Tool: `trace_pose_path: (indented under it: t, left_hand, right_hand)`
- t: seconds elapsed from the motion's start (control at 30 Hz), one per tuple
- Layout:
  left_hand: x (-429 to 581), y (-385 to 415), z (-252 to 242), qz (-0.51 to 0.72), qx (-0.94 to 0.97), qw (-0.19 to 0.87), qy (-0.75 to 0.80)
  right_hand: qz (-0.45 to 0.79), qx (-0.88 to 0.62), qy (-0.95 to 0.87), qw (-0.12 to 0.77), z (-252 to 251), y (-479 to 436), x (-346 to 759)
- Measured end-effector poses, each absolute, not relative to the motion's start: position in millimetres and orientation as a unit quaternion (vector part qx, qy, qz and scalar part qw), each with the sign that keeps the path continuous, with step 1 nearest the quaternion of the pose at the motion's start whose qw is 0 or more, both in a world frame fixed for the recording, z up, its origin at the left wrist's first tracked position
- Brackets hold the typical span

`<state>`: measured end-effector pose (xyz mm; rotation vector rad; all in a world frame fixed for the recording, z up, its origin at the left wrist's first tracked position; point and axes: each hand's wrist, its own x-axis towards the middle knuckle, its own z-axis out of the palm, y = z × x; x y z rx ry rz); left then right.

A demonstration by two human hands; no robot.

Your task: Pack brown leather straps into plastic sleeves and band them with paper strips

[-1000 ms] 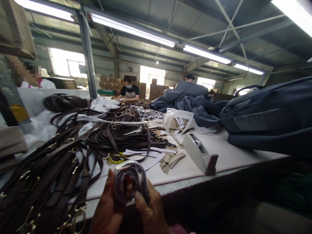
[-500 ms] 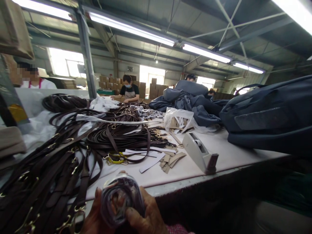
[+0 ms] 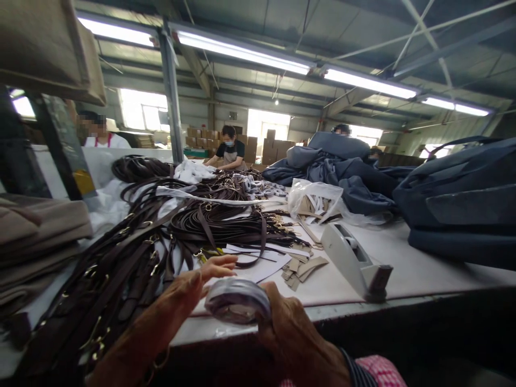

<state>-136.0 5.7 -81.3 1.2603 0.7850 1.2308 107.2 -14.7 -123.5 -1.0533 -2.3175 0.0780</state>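
A coiled strap wrapped in clear plastic (image 3: 237,301) is held over the table's front edge. My right hand (image 3: 290,322) grips it from the right side, its fingers closed around the coil. To its left, my left hand (image 3: 189,293) reaches forward with fingers stretched out. Whether those fingertips touch the wrap I cannot tell. Beyond my hands lie many dark brown straps (image 3: 217,223) with gold-coloured metal clasps, loose and in bundles. Small grey-beige pieces (image 3: 302,269) and white strips (image 3: 276,267) lie just past the coil.
A tape dispenser (image 3: 350,260) stands right of my hands near the table edge. Behind it are a clear plastic bag (image 3: 314,201) of strips and large blue-grey bags (image 3: 463,199). Folded brown fabric (image 3: 40,236) lies left. A co-worker (image 3: 231,150) is across the table.
The wrapped coil has risen and tipped, now showing its side more. My left hand has come off it into an outstretched pose. The camera view has swung left.
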Motion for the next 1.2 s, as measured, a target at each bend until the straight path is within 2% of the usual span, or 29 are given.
trace_pose_path:
  t: [0.13, 0.27, 0.37, 0.43, 0.5, 0.67, 0.83, 0.93, 1.03, 1.13, 1.2]
  left_hand:
    - [-138, 18, -43, 0.285, 0.806, 0.37, 0.363]
    - [-127, 27, -54, 0.215, 0.865, 0.284, 0.354]
    - [-128, 30, -93, 0.198, 0.897, 0.179, 0.352]
    - [-132, 32, -119, 0.193, 0.909, 0.085, 0.358]
    - [-136, 33, -138, 0.195, 0.916, 0.037, 0.349]
    - [-147, 42, -137, 0.183, 0.932, 0.072, 0.304]
    - [-158, 52, -111, 0.169, 0.933, 0.155, 0.278]
    - [-151, 52, -111, 0.198, 0.925, 0.138, 0.294]
    - [-134, 48, -122, 0.184, 0.903, 0.094, 0.377]
    - [-121, 43, -137, 0.196, 0.882, 0.085, 0.421]
    - [-119, 40, -145, 0.223, 0.877, 0.089, 0.416]
  right_hand:
    - [-0.149, -0.331, -0.912, 0.193, -91, 19, 103]
    - [-0.256, -0.278, -0.914, 0.148, -101, 35, 99]
    - [-0.228, -0.259, -0.931, 0.118, -117, 36, 105]
    - [-0.15, -0.258, -0.95, 0.097, -125, 35, 110]
    - [-0.07, -0.273, -0.956, 0.082, -127, 37, 114]
    - [0.028, -0.296, -0.95, 0.093, -115, 50, 114]
    - [0.049, -0.286, -0.948, 0.129, -118, 62, 103]
    - [0.087, -0.295, -0.936, 0.171, -130, 64, 96]
    - [0.14, -0.307, -0.918, 0.211, -132, 64, 95]
    - [0.267, -0.301, -0.891, 0.209, -120, 69, 105]
    - [0.3, -0.316, -0.876, 0.205, -110, 76, 117]
